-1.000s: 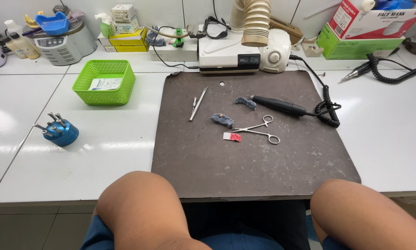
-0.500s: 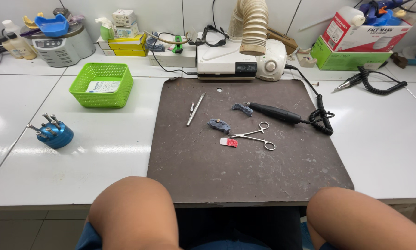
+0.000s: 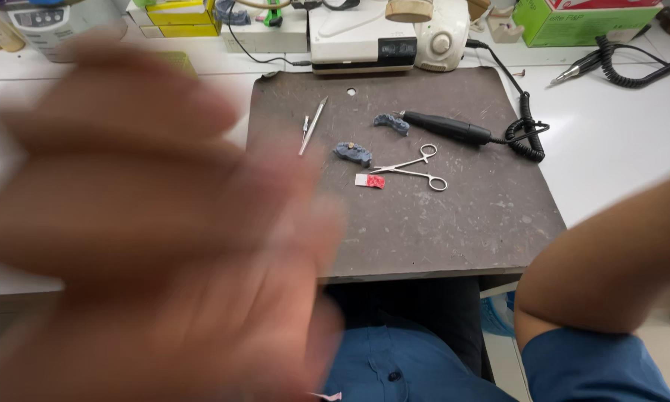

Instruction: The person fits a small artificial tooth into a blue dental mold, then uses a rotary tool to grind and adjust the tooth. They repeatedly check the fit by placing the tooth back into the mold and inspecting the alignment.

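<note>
The white desk (image 3: 618, 149) carries a dark, scuffed rectangular work mat (image 3: 424, 223). On the mat lie silver scissor-handled forceps (image 3: 413, 168), a black handpiece (image 3: 446, 128) and metal tweezers (image 3: 313, 125).

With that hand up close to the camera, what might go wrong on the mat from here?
1. The blurred left hand hides the bench's left side, so anything there may get knocked unseen.
2. The forceps, red-and-white strip and blue cast lie close together; reaching for one may shift another.
3. The handpiece's coiled cord sits near the mat edge and may snag.
</note>
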